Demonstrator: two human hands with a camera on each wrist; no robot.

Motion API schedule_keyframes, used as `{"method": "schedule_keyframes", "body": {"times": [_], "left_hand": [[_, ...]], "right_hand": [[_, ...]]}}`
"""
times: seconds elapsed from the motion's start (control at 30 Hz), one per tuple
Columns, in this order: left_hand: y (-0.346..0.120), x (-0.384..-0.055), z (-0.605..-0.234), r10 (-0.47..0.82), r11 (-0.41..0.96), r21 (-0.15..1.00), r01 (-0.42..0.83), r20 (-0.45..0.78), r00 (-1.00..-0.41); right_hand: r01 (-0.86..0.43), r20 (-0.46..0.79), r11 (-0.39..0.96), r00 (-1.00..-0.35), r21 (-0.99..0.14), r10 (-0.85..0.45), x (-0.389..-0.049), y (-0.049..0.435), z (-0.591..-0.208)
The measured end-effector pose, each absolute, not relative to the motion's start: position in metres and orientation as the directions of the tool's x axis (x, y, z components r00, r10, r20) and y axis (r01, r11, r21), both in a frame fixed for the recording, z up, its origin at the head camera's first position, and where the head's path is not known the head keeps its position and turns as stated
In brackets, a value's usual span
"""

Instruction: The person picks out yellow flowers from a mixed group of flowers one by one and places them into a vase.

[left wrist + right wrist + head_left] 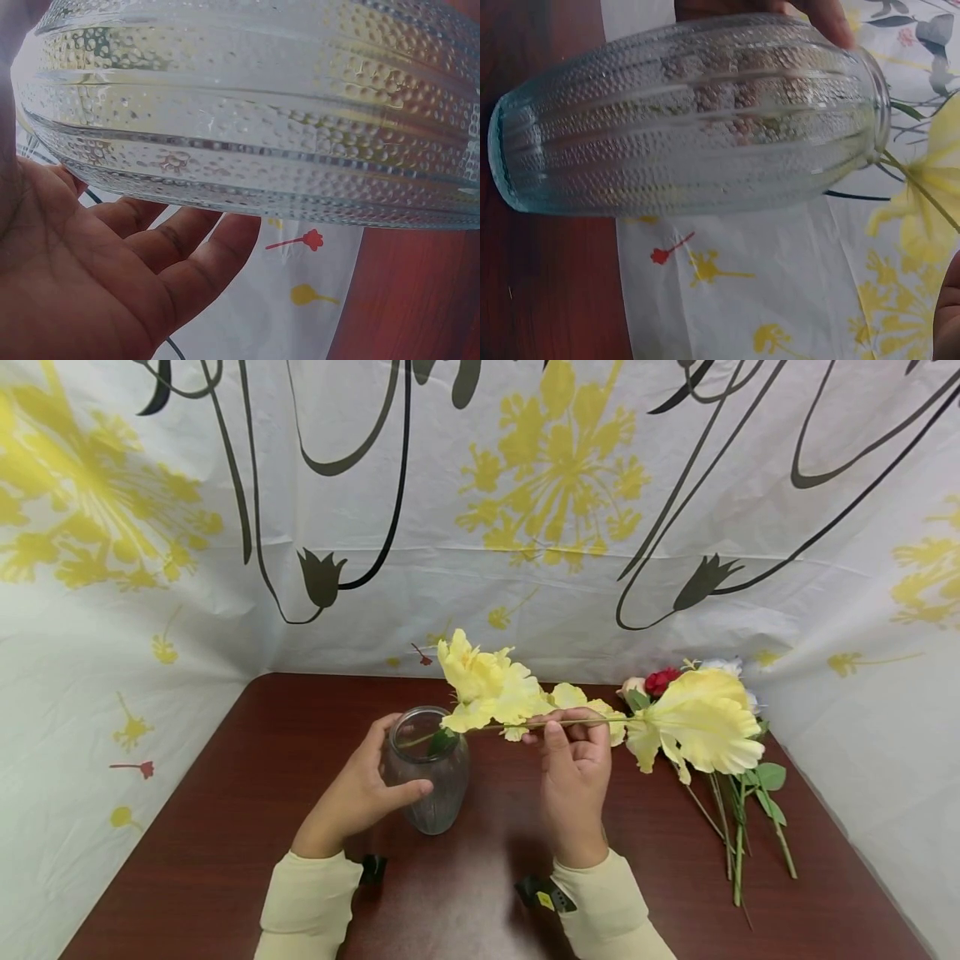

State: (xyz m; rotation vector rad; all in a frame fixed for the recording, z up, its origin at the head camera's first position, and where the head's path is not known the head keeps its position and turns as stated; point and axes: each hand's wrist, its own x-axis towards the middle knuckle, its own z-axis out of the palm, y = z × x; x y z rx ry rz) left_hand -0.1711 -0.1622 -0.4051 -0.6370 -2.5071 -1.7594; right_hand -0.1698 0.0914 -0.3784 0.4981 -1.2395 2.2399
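As the head view shows, the left hand (367, 793) holds a clear, ribbed glass vase (438, 793) on the dark red-brown wooden surface (480, 893). The right hand (577, 785), grip narrow, pinches a ruffled yellow flower (705, 718) by its thin green stem (618, 720), blooms spreading toward three o'clock from the vase's mouth. Green-stemmed flowers with red and pale blooms (768, 777) lie at three o'clock too. In the left wrist view, the vase spans twelve o'clock, the left fingers at eight. In the right wrist view, the mouth faces three o'clock, stem emerging toward four.
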Motion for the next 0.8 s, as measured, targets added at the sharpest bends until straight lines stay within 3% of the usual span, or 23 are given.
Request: {"method": "schedule_keyframes", "body": {"times": [0.2, 0.53, 0.8], "left_hand": [[-0.162, -0.171, -0.403, 0.315, 0.292, 0.900, 0.323, 0.228, -0.921], [-0.163, -0.171, -0.404, 0.315, 0.291, 0.902, 0.320, 0.225, -0.922], [-0.162, -0.171, -0.405, 0.319, 0.279, 0.904, 0.322, 0.229, -0.920]], "right_hand": [[-0.597, 0.546, -0.405, -0.801, -0.692, 0.247, -0.169, 0.086, -0.381], [-0.549, 0.506, -0.237, -0.834, -0.801, 0.220, -0.167, 0.083, -0.386], [-0.519, 0.463, -0.292, -0.853, -0.803, 0.241, -0.168, 0.075, -0.388]]}}
